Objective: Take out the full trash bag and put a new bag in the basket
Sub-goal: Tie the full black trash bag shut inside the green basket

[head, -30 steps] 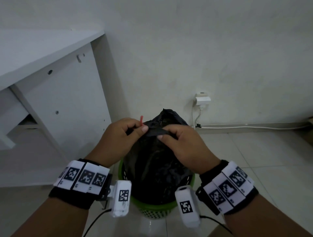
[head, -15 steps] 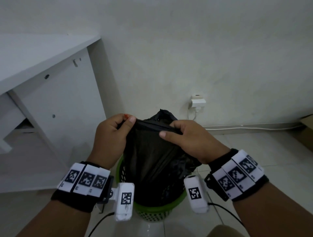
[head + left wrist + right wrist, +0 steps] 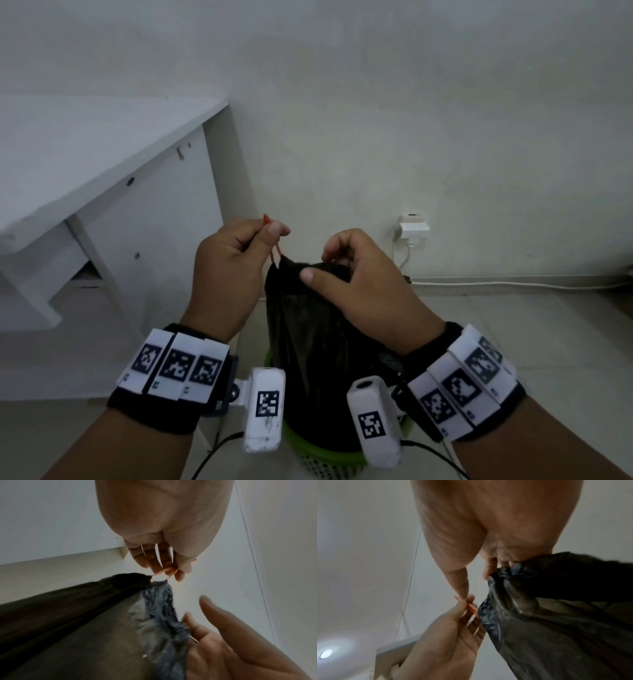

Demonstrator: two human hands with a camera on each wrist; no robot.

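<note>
head view looks down from above at the black trash bag; both wrist views look up close beneath it, sharing its gathered top.

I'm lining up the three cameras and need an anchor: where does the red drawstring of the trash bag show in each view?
Head: the red drawstring is left of centre, pinched in the left hand, running down to the black bag.
Left wrist: the drawstring is at centre, at the left hand's fingertips, above the bag's corner.
Right wrist: the drawstring is at centre, between the left hand's fingers and the bag's crinkled hem.
Shared landmark: that gathered hem, held by the right hand.
</note>
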